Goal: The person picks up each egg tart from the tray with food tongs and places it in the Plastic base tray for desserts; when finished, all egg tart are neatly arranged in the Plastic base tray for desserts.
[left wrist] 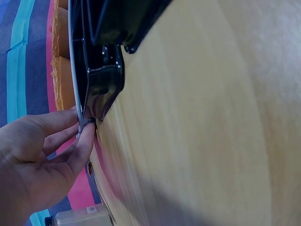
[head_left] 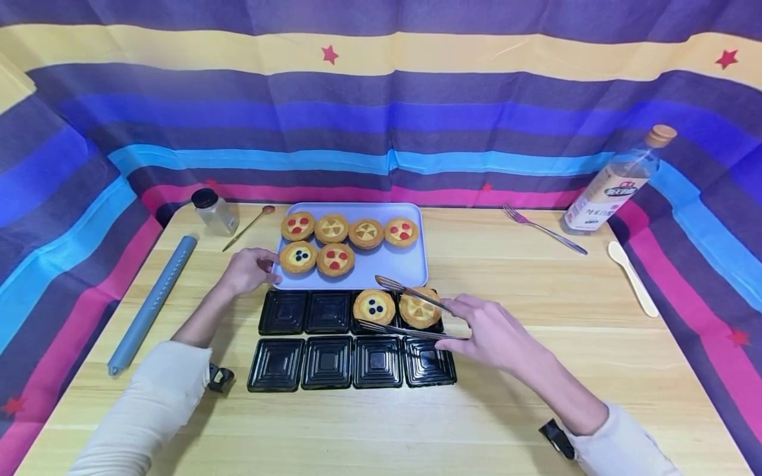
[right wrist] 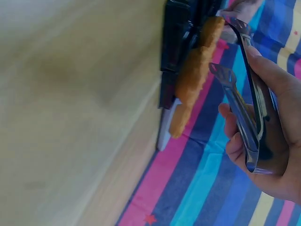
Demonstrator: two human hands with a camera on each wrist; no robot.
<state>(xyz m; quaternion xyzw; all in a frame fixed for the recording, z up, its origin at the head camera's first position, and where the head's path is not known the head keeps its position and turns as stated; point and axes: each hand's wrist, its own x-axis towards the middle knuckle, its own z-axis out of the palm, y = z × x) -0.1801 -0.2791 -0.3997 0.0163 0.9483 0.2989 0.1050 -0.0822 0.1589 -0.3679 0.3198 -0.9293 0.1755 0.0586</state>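
My left hand (head_left: 249, 271) pinches the left edge of the pale blue tray (head_left: 387, 272) between thumb and fingers, as the left wrist view also shows. On the tray sit several egg tarts (head_left: 335, 260) topped with red, dark blue or tan pieces. My right hand (head_left: 491, 330) grips metal tongs (right wrist: 256, 108), their arms spread apart and nothing between the tips in the right wrist view. Below them, a blueberry-topped tart (head_left: 374, 307) and a tan-topped tart (head_left: 420, 308) sit in the back row of black square-celled plastic trays (head_left: 327, 362).
A grey rolling pin (head_left: 153, 304), a black-capped jar (head_left: 215, 213) and a small spoon (head_left: 248, 228) lie or stand at left. At right are a fork (head_left: 544, 229), a corked bottle (head_left: 616, 185) and a wooden spoon (head_left: 632, 279). A striped cloth (head_left: 381, 125) walls the table's back and sides.
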